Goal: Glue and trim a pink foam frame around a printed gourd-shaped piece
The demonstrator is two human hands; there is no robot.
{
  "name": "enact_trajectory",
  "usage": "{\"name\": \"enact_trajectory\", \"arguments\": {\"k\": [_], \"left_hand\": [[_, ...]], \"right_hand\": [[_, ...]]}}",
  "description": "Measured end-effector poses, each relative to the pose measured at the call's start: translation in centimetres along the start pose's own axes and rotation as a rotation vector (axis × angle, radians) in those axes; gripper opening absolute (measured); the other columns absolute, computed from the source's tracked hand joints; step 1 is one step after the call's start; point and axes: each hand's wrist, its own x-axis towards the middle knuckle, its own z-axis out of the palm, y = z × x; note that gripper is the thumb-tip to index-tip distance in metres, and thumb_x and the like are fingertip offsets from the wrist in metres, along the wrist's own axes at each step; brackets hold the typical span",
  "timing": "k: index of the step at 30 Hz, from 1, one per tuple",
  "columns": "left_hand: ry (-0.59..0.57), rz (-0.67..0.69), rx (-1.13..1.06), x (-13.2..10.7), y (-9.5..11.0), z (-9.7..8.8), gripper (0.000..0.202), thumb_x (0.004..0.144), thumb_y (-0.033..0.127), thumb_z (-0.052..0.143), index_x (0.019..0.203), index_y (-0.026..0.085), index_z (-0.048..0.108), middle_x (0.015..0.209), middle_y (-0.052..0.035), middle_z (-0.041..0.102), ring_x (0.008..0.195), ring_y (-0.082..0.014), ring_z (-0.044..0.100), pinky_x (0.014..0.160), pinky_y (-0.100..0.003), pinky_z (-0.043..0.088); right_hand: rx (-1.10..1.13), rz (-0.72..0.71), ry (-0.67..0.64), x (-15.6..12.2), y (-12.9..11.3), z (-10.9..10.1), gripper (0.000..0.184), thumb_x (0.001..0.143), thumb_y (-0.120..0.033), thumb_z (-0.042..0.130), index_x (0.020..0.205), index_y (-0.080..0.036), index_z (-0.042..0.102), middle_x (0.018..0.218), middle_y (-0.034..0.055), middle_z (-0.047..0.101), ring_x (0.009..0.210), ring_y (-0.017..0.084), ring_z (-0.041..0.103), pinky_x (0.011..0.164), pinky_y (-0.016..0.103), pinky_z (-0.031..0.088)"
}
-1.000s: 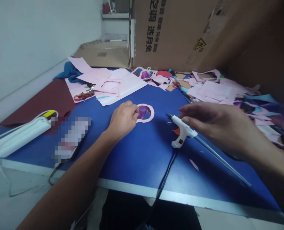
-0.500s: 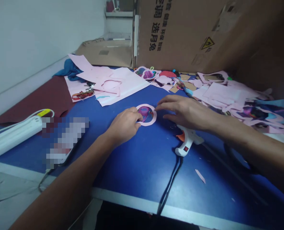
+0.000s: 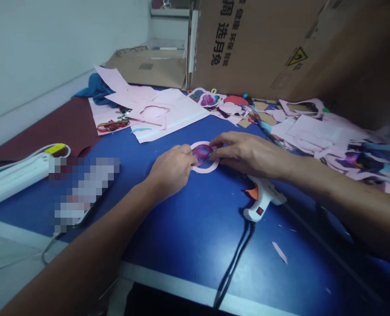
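A round pink paper cutout [image 3: 204,156] with a purple and blue picture in its middle lies on the blue table [image 3: 188,219]. My left hand [image 3: 171,171] is curled with its fingertips pinching the cutout's left edge. My right hand [image 3: 247,153] presses its fingers on the cutout's right side, fingers bent together. A white hot glue gun [image 3: 263,202] with an orange trigger lies on the table just below my right wrist, its black cord [image 3: 234,263] running off the front edge.
Pink paper sheets [image 3: 162,114] and several scraps and cutouts [image 3: 313,127] cover the back of the table. Red-handled scissors [image 3: 112,126] lie at back left. A white power strip [image 3: 13,177] sits at left. A large cardboard box [image 3: 263,44] stands behind.
My right hand left the glue gun lying on the table and moved left onto the pink cutout. My left hand stayed at the cutout's left edge.
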Motion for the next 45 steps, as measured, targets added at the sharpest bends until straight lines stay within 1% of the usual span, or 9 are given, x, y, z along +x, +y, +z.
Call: {"name": "enact_trajectory", "arguments": {"k": [3,6,11,15,20,25,31,35,45], "left_hand": [[-0.006,0.002,-0.008,0.0,0.1,-0.1,0.037,0.098,0.012,0.048,0.108,0.022,0.082,0.114,-0.0095,0.071,0.112,-0.0282,0.066,0.102,-0.044,0.055],[-0.008,-0.010,-0.021,0.0,0.2,-0.2,0.038,0.099,0.014,0.047,0.110,0.023,0.082,0.115,-0.0091,0.071,0.113,-0.0279,0.065,0.102,-0.044,0.054],[-0.011,-0.009,-0.042,-0.1,0.2,-0.3,0.041,0.101,0.014,0.045,0.115,0.024,0.083,0.118,-0.0092,0.071,0.115,-0.0274,0.064,0.102,-0.043,0.053],[-0.007,-0.010,-0.029,-0.1,0.1,-0.2,0.042,0.101,0.014,0.045,0.117,0.023,0.083,0.117,-0.0095,0.071,0.113,-0.0273,0.064,0.102,-0.043,0.053],[-0.006,-0.004,-0.028,-0.1,0.3,-0.3,0.041,0.100,0.013,0.046,0.118,0.022,0.082,0.118,-0.0096,0.071,0.112,-0.0272,0.064,0.101,-0.043,0.053],[-0.016,-0.013,-0.028,-0.1,0.3,-0.4,0.041,0.101,0.013,0.046,0.115,0.024,0.083,0.117,-0.0089,0.071,0.110,-0.0266,0.064,0.098,-0.042,0.053],[0.006,-0.008,-0.031,-0.1,0.2,-0.3,0.037,0.099,0.012,0.050,0.112,0.023,0.084,0.115,-0.0091,0.071,0.108,-0.0269,0.063,0.092,-0.041,0.052],[0.017,-0.007,-0.041,-0.2,0.2,-0.3,0.037,0.099,0.012,0.051,0.112,0.024,0.083,0.117,-0.0088,0.071,0.107,-0.0269,0.063,0.089,-0.040,0.052],[-0.017,-0.026,-0.026,-0.1,0.5,-0.6,0.036,0.099,0.012,0.049,0.106,0.023,0.082,0.113,-0.0089,0.069,0.105,-0.0271,0.061,0.088,-0.041,0.050]], "right_hand": [[-0.015,-0.040,0.030,0.0,0.2,0.3,0.027,0.108,-0.024,0.062,0.120,-0.027,0.085,0.137,0.0145,0.074,0.117,0.032,0.073,0.096,0.046,0.057],[-0.032,-0.052,0.053,0.0,0.2,0.4,0.026,0.109,-0.026,0.061,0.117,-0.027,0.086,0.132,0.0134,0.076,0.112,0.030,0.073,0.092,0.043,0.057],[-0.055,-0.059,0.029,0.0,-0.1,0.1,0.030,0.112,-0.030,0.056,0.118,-0.025,0.085,0.132,0.0154,0.075,0.111,0.031,0.072,0.090,0.045,0.058],[-0.033,-0.029,0.042,0.1,-0.3,0.2,0.027,0.109,-0.026,0.060,0.115,-0.028,0.086,0.130,0.0145,0.076,0.110,0.033,0.073,0.090,0.046,0.058],[-0.053,-0.025,0.057,0.0,-0.2,0.5,0.026,0.106,-0.024,0.061,0.115,-0.023,0.086,0.123,0.0157,0.076,0.106,0.033,0.074,0.087,0.047,0.060],[-0.083,-0.004,0.019,-0.1,-0.2,0.6,0.026,0.106,-0.021,0.060,0.117,-0.019,0.084,0.122,0.0154,0.076,0.105,0.031,0.073,0.086,0.044,0.059],[-0.118,0.015,-0.015,0.1,-0.6,0.6,0.026,0.105,-0.019,0.060,0.116,-0.024,0.083,0.123,0.0139,0.076,0.106,0.030,0.072,0.086,0.040,0.056],[-0.111,-0.015,-0.020,0.2,-1.0,0.6,0.027,0.105,-0.021,0.059,0.116,-0.021,0.083,0.122,0.0152,0.075,0.106,0.031,0.072,0.087,0.041,0.055],[-0.142,-0.064,0.001,0.4,-2.0,1.0,0.024,0.101,-0.015,0.066,0.116,-0.024,0.082,0.115,0.0123,0.075,0.098,0.026,0.069,0.080,0.035,0.049]]}}
